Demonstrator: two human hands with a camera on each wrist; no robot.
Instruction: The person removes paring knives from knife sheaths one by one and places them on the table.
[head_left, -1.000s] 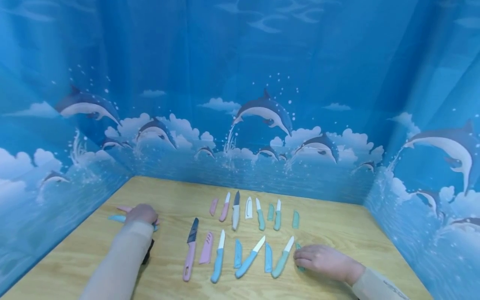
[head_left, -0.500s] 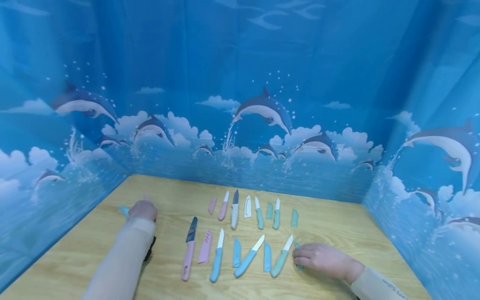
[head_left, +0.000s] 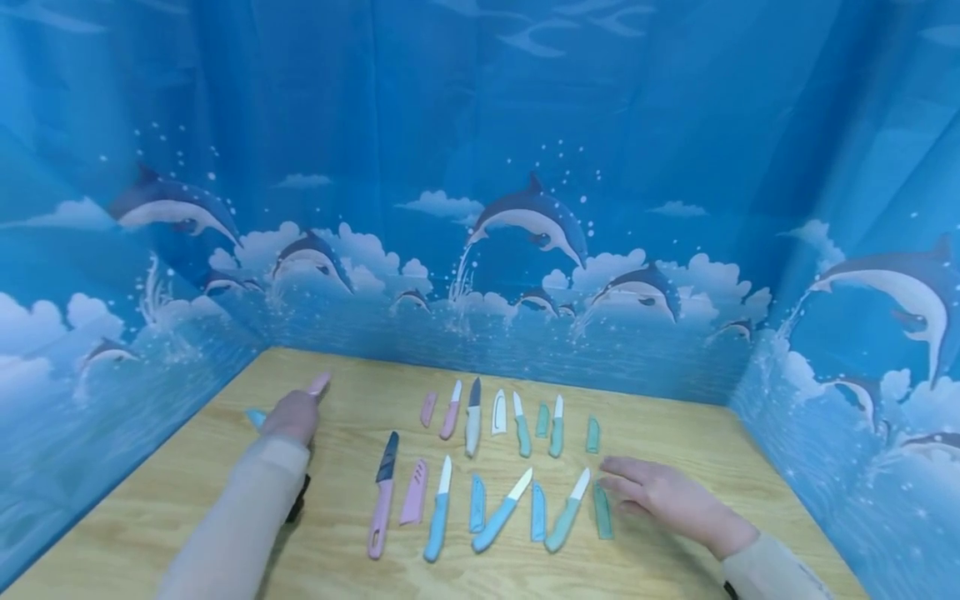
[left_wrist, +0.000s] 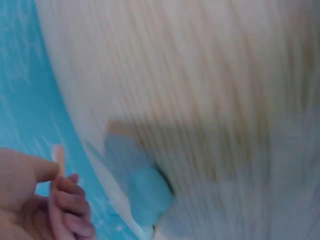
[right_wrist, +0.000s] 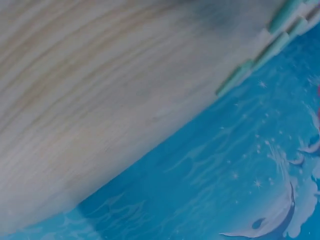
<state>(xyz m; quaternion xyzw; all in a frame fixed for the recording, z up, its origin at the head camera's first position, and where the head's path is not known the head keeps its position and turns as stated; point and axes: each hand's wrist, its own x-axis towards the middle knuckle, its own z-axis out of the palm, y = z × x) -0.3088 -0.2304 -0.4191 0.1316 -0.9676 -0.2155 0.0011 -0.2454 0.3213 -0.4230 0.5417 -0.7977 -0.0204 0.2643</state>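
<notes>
In the head view my left hand [head_left: 291,417] is over the table's left side. Its curled fingers grip a slim pink handle [left_wrist: 59,220], whose tip points up past the thumb; its other end is hidden by the hand. Below lies a blue rounded thing [left_wrist: 150,196], mostly covered in the head view. On the right, my right hand [head_left: 663,498] hovers beside a green knife sheath [head_left: 603,510], fingers loosely extended, gripping nothing. A green-handled paring knife [head_left: 567,510] lies just left of that sheath.
Two rows of knives and sheaths span the table [head_left: 675,433], among them a pink knife [head_left: 382,496], a pink sheath [head_left: 414,492], a blue knife [head_left: 438,510] and a white sheath [head_left: 498,412]. Blue dolphin-print curtains [head_left: 480,208] enclose the back and sides.
My left hand has raised the pink thing off the table and swung it upright, away from the blue one. My right hand has come off the green sheath, up and to the right.
</notes>
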